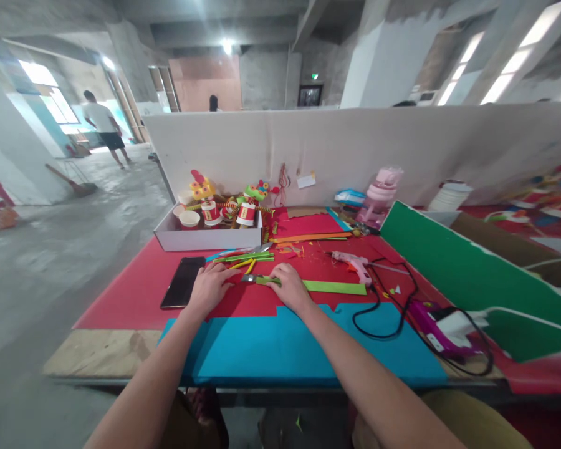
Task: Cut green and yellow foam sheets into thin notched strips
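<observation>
My right hand [287, 287] is closed round the green handle of a utility knife [262, 280], its metal end pointing left. A light green paper strip [336, 287] runs out to the right from beneath that hand. My left hand [210, 288] rests on the red paper [135, 280], fingers apart and slightly bent, with nothing visible in it. Beside it on the left lies a black phone [183, 282]. Narrow green strips [245, 256] and short yellow strips [247, 266] lie just beyond my hands.
A pink glue gun [353, 265] with a black cord lies at right, near a purple power strip [437, 330]. Behind stand a white box [206, 239] of paper-cup figures and a pink fan [383, 193]. A green panel [467, 268] borders the right side. Blue paper [308, 349] covers the front.
</observation>
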Available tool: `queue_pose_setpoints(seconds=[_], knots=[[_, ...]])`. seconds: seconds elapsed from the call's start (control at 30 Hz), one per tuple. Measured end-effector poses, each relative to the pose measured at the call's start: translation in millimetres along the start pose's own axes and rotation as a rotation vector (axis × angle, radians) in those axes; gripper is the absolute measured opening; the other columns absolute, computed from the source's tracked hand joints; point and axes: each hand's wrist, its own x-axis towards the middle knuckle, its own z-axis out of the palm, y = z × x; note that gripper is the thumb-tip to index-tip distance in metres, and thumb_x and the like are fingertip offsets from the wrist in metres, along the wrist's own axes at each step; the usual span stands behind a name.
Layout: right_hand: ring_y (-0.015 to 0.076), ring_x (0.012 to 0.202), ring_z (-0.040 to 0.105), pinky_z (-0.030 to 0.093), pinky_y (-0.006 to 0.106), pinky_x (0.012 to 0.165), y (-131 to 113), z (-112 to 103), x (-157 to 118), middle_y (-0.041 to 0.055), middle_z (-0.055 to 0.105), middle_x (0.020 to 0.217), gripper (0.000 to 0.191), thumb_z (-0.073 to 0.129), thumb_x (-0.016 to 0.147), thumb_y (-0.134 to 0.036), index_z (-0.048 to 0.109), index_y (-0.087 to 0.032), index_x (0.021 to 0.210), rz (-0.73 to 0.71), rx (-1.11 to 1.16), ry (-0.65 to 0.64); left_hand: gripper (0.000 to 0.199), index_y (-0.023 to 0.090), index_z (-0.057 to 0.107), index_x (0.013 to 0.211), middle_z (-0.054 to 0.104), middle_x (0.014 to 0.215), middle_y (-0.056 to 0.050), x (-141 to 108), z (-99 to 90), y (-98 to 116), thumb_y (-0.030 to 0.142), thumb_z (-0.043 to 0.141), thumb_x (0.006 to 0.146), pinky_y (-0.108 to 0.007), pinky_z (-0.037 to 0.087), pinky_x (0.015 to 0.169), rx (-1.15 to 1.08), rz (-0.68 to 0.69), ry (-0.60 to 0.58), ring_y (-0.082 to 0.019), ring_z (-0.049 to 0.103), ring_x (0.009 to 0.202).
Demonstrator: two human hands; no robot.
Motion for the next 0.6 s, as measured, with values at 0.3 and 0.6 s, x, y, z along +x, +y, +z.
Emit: queue_pose_setpoints(seconds=[0.3, 0.6], knots=[[0.0178, 0.086, 0.054, 0.043, 0.028, 0.076, 1.4, -0.2, -1.1, 0.0057, 0.060, 0.088, 0.017, 0.057, 0.088, -0.016, 0.073, -0.021, 0.091, -0.016, -0.017, -0.078, 0.038, 0.034, 0.060, 0.122, 0.058, 0.104, -0.006, -0.5, -5.4, 4.1, 0.033, 0.058, 0.085, -0.031, 0.039, 0.077, -0.003, 0.033, -0.100, -0.023, 0.053, 0.102], [0.0150, 0.082, 0.059, 0.044, 0.025, 0.073, 11.4, 2.9, -0.1, 0.0051, 0.061, 0.087, 0.022, 0.057, 0.087, -0.013, 0.074, -0.021, 0.099, 0.052, 0.124, -0.145, 0.039, 0.036, 0.056, 0.127, 0.056, 0.104, -0.007, -2.6, -8.6, 8.5, 0.034, 0.051, 0.089, -0.031, 0.041, 0.083, -0.013, 0.037, -0.182, -0.022, 0.053, 0.098]])
